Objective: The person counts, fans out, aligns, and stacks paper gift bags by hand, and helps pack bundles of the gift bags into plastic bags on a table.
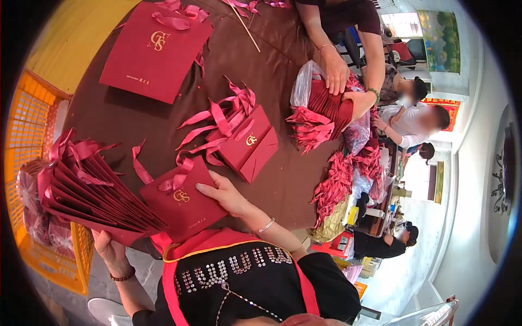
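Observation:
My left hand [110, 251] grips the lower end of a fanned stack of dark red paper gift bags [100, 190] with pink ribbon handles. In my right hand [224, 194] is a single red gift bag [185, 202] with a gold logo, pinched at its right edge, thumb on the front. It overlaps the end of the fanned stack in this view. Just beyond my right hand, a small pile of red gift bags [251, 142] lies on the brown-covered table [261, 193], ribbons spread to the left. Farther off stands a larger red gift bag [155, 51] with the same logo.
Across the table a co-worker's hands [345, 89] hold a bundle of red bags [326, 111] beside clear plastic. More ribboned bags [334, 182] lie along the right edge. A yellow plastic crate [32, 103] with wrapped bundles stands at left. Other people [416, 119] are at the right.

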Motion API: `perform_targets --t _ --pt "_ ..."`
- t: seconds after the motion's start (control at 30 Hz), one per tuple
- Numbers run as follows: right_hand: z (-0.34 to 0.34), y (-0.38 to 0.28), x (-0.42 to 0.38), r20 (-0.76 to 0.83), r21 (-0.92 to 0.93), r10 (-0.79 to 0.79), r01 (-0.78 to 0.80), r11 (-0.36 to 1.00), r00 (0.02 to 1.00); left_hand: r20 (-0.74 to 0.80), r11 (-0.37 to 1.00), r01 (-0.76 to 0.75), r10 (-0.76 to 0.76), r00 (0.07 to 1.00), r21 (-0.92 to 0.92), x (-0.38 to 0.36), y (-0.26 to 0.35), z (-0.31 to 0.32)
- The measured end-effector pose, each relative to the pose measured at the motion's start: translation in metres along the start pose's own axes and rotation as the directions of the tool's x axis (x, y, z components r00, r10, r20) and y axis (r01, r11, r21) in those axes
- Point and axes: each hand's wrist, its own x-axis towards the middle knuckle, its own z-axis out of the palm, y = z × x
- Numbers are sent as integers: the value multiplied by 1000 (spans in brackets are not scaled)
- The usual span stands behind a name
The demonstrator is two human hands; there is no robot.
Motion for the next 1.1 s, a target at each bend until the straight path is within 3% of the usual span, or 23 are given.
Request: perform_targets --t 0.13,0.2,0.27,0.3,0.33,0.4,0.43,0.5,0.57,0.6,0.63,0.7,0.73,0.8,0.87,0.9,0.93,1.0,1.03,1.1 --pt "-1 3 0 17 -1 -16 16 1000 1000 30 1000 -10 10 1000 5 2 0 0" --pt "4 4 0 -92 61 -102 108 992 990 30 1000 -4 4 1000 11 1 1 2" --pt "2 5 3 -198 68 -51 65 996 979 -50 999 -38 36 998 -37 0 2 15" --pt "-1 6 6 -249 -13 -68 67 998 966 30 998 -35 37 999 -58 1 2 11" --pt "0 2 8 -191 123 -80 104 987 978 106 997 -30 38 994 -76 1 2 6" --pt "15 -13 4 -398 112 -29 80 990 917 126 986 -57 78 989 -158 5 3 29" --pt "-10 12 17 -297 296 10 82 952 955 141 984 -59 83 986 -167 4 3 33" --pt "-3 -2 10 -153 378 -6 65 923 988 153 984 -73 98 983 -160 2 6 47" --pt "-2 -5 6 -52 434 -3 25 901 999 -50 997 -30 27 998 -65 -3 9 74" --pt "0 -6 3 -93 403 47 -5 915 995 -59 997 -48 44 997 -53 -8 10 84" --pt "2 -8 0 -134 371 94 -38 928 987 -96 997 36 -30 995 62 -12 11 94" --pt "6 -12 -5 -24 300 80 -69 952 997 -160 961 190 -159 974 200 -22 10 123" --pt "11 -14 -8 61 231 62 -74 970 996 -170 961 177 -142 975 212 -26 7 131" --pt "23 -21 -18 53 188 101 -109 976 994 -47 926 246 -243 969 286 -33 0 144" --pt "27 -24 -25 34 256 70 -76 964 997 -80 900 269 -257 963 343 -30 -6 153" --pt "31 -17 -24 -73 184 -17 30 982 997 -108 869 303 -284 953 392 -29 -7 155" --pt "33 -18 -27 -64 202 -25 37 979 998 -108 861 299 -280 954 411 -30 -8 153" --pt "43 -27 -34 73 166 -115 102 981 991 -94 910 312 -298 950 273 -28 -15 136" --pt "43 -24 -33 78 87 -151 144 986 985 -88 900 337 -326 941 275 -26 -16 128" --pt "43 -23 -34 98 102 -204 194 976 974 -47 904 331 -331 943 271 -27 -18 120"
